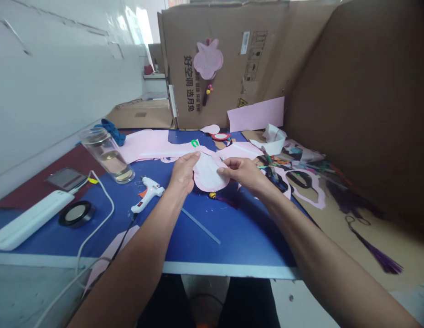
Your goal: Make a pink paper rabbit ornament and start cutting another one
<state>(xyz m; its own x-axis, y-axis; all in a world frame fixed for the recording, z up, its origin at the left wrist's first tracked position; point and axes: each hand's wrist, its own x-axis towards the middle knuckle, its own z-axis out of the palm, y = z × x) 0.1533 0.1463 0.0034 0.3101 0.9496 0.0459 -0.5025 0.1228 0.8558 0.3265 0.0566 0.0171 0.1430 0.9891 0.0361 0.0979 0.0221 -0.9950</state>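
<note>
A pink shape with a white middle (209, 171) is held up between my two hands over the blue table. My left hand (185, 172) pinches its left edge between thumb and fingers. My right hand (241, 172) grips its right edge, the thumb lying on the white face. Just below the shape hang a yellow bead (212, 195) and a dark tassel (229, 201). To the left of my left hand lies a white glue gun (148, 195). A clear glue stick (201, 226) rests on the table between my forearms.
At the left are a glass of pale liquid (112, 159), black tape roll (76, 213), white power strip (32, 218) and cables. Pink sheets (147, 142) lie behind my hands. Scraps, scissors (357, 221) and a purple tassel (379, 257) are at the right. A cardboard box (225, 109) stands behind.
</note>
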